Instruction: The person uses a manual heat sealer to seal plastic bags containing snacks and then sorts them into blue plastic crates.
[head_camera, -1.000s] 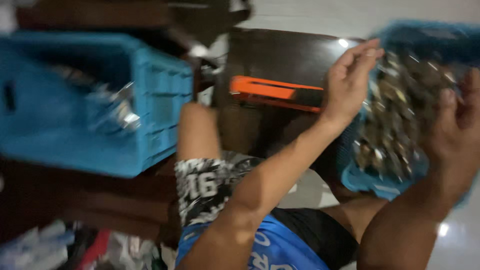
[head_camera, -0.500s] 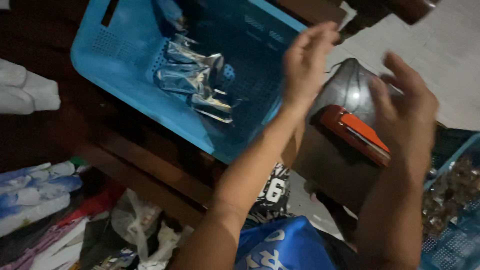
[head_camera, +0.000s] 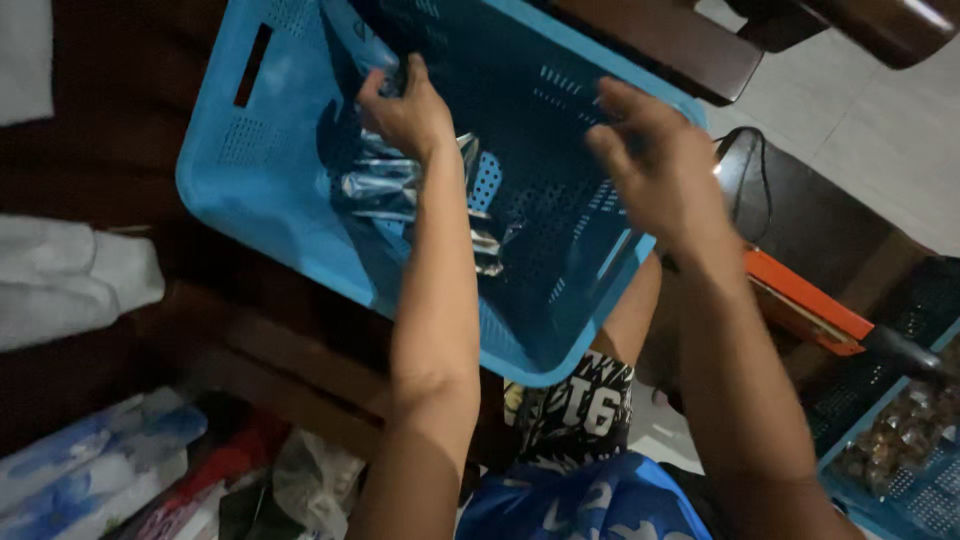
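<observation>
An orange-and-black tool (head_camera: 800, 300) lies at right, a second blue basket (head_camera: 900, 470) (holding small brownish pieces) lower right, white cloth (head_camera: 70, 285) at left.

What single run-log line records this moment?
left hand: on shiny packets in blue basket | right hand: open above basket

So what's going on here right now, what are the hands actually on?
A person sits over a blue perforated basket. The left hand is down inside it, fingers closed on shiny silver foil packets piled on the basket floor. The right hand hovers open above the basket's right side, holding nothing. An orange tool lies to the right, beside a second blue basket filled with small brownish items.
</observation>
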